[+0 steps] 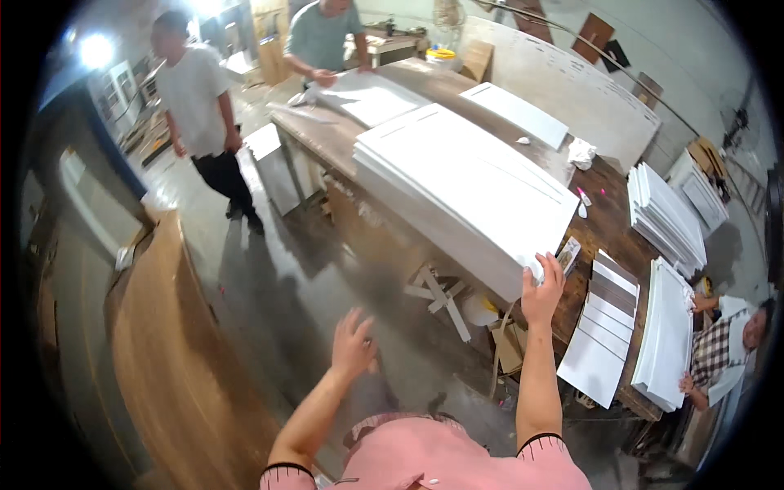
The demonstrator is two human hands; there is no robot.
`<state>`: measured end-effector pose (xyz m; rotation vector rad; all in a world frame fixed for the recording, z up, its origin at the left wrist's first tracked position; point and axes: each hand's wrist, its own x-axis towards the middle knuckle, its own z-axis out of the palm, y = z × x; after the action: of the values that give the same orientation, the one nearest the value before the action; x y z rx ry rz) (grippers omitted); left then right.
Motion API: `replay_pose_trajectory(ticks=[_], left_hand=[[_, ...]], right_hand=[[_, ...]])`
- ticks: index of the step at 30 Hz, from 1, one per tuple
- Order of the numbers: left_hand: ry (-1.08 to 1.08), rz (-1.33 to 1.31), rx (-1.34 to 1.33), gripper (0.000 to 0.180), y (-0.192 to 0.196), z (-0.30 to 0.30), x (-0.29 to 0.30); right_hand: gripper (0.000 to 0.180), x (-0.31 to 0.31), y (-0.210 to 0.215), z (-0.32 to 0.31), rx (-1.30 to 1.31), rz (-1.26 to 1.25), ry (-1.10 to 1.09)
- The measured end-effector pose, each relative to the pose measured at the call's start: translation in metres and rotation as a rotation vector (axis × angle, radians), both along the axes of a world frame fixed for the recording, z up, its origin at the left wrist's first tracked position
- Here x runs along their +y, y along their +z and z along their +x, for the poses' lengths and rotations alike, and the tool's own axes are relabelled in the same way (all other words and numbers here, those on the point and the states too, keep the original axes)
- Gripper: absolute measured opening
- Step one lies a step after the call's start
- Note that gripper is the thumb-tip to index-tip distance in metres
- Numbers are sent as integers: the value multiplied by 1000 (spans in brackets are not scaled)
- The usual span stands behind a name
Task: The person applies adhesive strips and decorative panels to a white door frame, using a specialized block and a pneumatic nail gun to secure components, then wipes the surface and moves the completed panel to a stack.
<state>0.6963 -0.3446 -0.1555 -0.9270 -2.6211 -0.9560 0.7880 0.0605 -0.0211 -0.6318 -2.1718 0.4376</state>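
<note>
A tall stack of white panels [457,175] lies on the brown worktable [608,214] in front of me. My right hand [545,290] is at the stack's near right corner, fingers spread; whether the fingertips touch the edge is hard to tell. My left hand [354,345] hangs in the air over the floor, away from the table, its fingers apart and nothing in them. Right of my right hand, a white sheet with grey strips [606,318] lies at the table's edge.
At right, a person handles another white panel stack [665,335]; more white panels [663,216] lie beyond. One person [200,106] stands on the left floor, another [327,41] at the table's far end. A curved brown board [175,343] stands left. Scraps and a box [508,347] sit below the table.
</note>
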Motion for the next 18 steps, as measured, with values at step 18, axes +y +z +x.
replay_pose_trajectory(ticks=[18], left_hand=[[-665,-186,502,48,117,-403,218]], right_hand=[[32,-20,-34,-66,464,-516,-446]])
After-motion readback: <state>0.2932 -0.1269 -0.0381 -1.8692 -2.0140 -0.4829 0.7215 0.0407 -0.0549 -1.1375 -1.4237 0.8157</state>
